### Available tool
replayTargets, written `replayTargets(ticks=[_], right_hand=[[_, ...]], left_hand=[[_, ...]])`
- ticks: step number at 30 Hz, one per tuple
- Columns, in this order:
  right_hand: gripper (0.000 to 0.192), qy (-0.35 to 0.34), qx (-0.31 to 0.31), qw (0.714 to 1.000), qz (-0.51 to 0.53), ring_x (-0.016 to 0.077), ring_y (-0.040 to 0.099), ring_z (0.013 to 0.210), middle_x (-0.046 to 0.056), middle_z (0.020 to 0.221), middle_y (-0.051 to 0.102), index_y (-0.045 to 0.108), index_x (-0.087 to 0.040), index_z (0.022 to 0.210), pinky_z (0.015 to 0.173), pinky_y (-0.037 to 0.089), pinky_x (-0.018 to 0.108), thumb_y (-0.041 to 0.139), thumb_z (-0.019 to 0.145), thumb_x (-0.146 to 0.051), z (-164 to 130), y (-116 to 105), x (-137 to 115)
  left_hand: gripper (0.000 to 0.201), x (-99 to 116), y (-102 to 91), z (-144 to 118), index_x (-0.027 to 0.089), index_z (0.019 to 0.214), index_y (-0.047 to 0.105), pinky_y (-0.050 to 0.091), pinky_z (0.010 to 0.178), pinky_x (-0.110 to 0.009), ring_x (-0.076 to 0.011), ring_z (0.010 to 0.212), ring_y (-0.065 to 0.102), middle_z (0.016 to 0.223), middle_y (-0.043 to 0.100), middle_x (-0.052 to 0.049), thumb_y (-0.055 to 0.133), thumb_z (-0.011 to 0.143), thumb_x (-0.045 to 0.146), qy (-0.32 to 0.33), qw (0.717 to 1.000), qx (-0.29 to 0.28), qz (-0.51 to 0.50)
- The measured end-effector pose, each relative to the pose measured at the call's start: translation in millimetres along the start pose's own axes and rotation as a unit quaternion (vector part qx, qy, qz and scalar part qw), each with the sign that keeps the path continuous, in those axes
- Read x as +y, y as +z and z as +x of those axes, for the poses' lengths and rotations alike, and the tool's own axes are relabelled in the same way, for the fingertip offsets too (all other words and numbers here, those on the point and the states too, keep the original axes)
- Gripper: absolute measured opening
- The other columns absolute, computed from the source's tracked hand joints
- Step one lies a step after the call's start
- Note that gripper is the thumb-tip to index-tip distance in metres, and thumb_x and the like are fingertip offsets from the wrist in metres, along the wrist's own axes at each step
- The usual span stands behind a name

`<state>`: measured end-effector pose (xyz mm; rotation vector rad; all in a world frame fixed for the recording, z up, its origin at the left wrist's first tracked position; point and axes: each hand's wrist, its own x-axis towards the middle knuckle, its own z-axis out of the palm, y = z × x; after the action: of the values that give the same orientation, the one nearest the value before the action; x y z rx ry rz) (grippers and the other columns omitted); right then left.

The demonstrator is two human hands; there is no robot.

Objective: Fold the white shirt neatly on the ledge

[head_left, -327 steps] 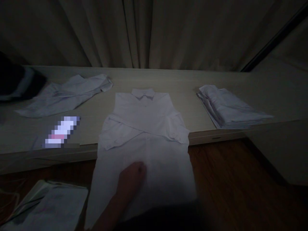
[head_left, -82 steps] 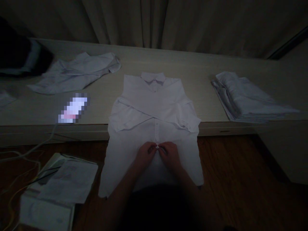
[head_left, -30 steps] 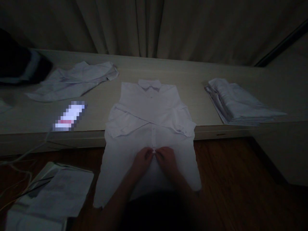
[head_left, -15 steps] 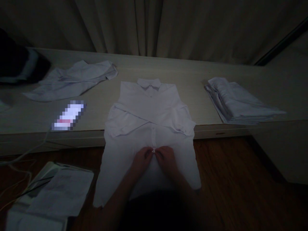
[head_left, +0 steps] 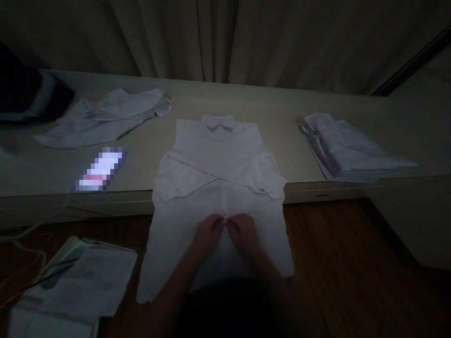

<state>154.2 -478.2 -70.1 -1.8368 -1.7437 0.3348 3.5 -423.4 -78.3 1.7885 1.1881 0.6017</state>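
Note:
A white collared shirt lies front up, its collar toward the curtain and its sleeves crossed over the chest. The lower half hangs over the near edge of the desk toward me. My left hand pinches the button strip at the middle of the front. From the other side my right hand pinches the same spot, its fingertips nearly touching the left ones. The small button between the fingers is mostly hidden.
A stack of folded white garments sits on the desk at right. At left are a crumpled white garment, a lit phone with a cable, and a dark bag-like item. Papers lie lower left.
Both hands stay at the same place on the shirt front. The fingertips have shifted slightly, and the bright button that showed between them is now mostly covered.

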Motion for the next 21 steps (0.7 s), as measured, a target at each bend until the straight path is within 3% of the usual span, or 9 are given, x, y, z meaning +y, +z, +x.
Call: replayTargets(ticks=[21], right_hand=[[0.013, -0.003, -0.005, 1.0, 0.008, 0.0198, 0.059, 0.088, 0.005, 0.089, 0.071, 0.067, -0.02, 0.091, 0.085, 0.041, 0.036, 0.056, 0.087, -0.027, 0.6, -0.8, -0.7]], left_hand=[[0.025, 5.3, -0.1, -1.0, 0.019, 0.097, 0.062, 0.048, 0.084, -0.033, -0.0167, 0.088, 0.06, 0.096, 0.067, -0.006, 0.047, 0.087, 0.037, -0.017, 1.0, -0.009, -0.006]])
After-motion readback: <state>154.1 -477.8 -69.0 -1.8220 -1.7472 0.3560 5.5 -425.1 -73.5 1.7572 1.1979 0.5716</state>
